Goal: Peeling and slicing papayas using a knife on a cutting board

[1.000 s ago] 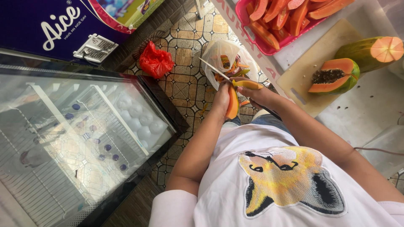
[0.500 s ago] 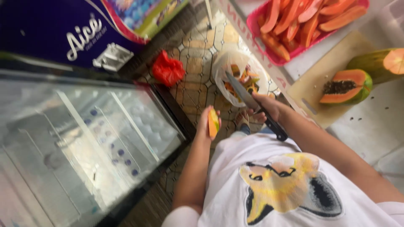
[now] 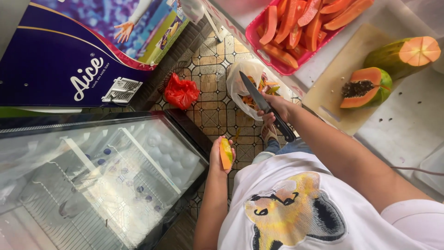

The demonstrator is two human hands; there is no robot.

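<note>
At far left I see a glass-topped chest freezer (image 3: 92, 185), its lid shut, with wire baskets showing through. Beyond it stands a purple freezer cabinet (image 3: 60, 60), and a crumpled red plastic bag (image 3: 181, 91) lies on the patterned tile floor (image 3: 210, 111) between them.

Moving right, the left hand (image 3: 221, 157) is cupped about a papaya slice (image 3: 226, 153), fingers curled round its yellow-green skin, held low beside the freezer's corner. The right hand (image 3: 276, 109) is closed tight on the black handle of a kitchen knife (image 3: 266, 107), whose blade points away toward a white plastic bag (image 3: 247, 83) of peelings on the floor; the two hands are well apart.

Further right, on the counter (image 3: 407, 125), a pink tray (image 3: 259, 39) holds peeled orange papaya strips (image 3: 296, 23). Beside it a wooden cutting board (image 3: 337, 83) carries a halved papaya (image 3: 367, 88) with dark seeds showing, and a larger cut papaya (image 3: 402, 55) lies just beyond it, touching.
</note>
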